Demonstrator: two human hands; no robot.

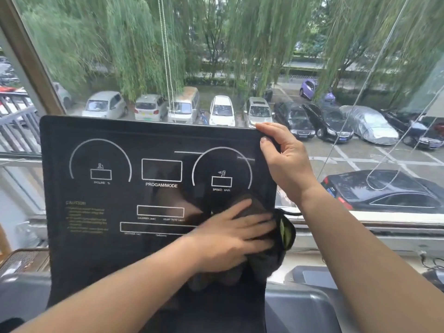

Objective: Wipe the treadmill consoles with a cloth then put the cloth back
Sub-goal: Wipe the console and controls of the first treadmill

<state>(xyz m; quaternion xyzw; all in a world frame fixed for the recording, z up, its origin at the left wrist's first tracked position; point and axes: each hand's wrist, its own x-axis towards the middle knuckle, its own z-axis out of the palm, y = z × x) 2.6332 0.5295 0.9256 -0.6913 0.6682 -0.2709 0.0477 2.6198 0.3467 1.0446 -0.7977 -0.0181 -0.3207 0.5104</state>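
A black treadmill console [115,207] with white dial outlines and the words PROGAM/MODE stands upright in front of me. My left hand [230,234] lies flat with spread fingers on a dark cloth [262,260] that has a green patch at its right edge, pressing it against the console's lower right area. My right hand [281,159] grips the console's upper right corner, fingers over the top edge and thumb on the front face.
Behind the console is a large window with hanging bead cords [167,56] and a sill [384,222]. Grey treadmill housing [302,306] sits below on both sides. A railing [16,126] shows at the left.
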